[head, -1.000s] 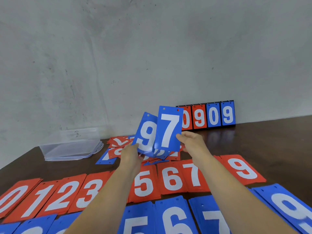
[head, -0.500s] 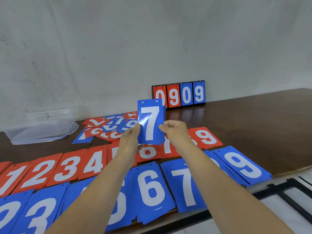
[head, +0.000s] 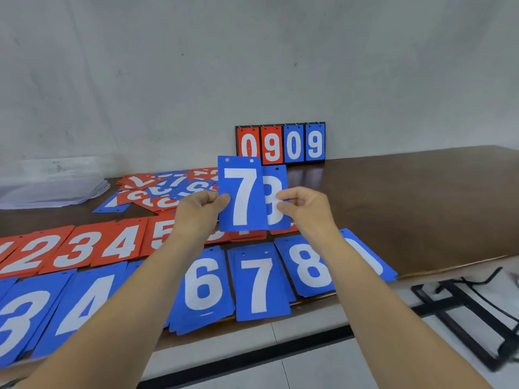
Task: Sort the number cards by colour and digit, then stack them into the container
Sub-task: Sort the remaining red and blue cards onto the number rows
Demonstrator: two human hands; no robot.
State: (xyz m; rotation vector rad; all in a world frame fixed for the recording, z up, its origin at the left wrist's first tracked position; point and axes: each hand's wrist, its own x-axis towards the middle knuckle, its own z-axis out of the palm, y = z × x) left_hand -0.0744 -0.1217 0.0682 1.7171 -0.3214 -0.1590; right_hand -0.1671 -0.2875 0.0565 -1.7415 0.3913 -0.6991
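Note:
My left hand point(head: 200, 210) pinches a blue 7 card point(head: 242, 193) by its left edge and holds it upright above the table. My right hand point(head: 304, 204) pinches a second blue card point(head: 276, 178), probably a 9, which sticks out to the right from behind the 7. On the table lie a row of red cards point(head: 84, 248) and a nearer row of blue card piles point(head: 259, 284), each in digit order. A loose heap of mixed cards point(head: 165, 192) lies behind them. The clear plastic container point(head: 53, 186) sits at the far left.
A small flip scoreboard point(head: 280, 143) reading 0909 stands against the wall. The brown table point(head: 407, 197) ends at a front edge with tiled floor below. A black metal frame point(head: 460, 310) stands on the floor at the right.
The two blue cards were fanned, then closed behind the 7; now the rear card slides out to the right in my right hand. My view has shifted down and to the right.

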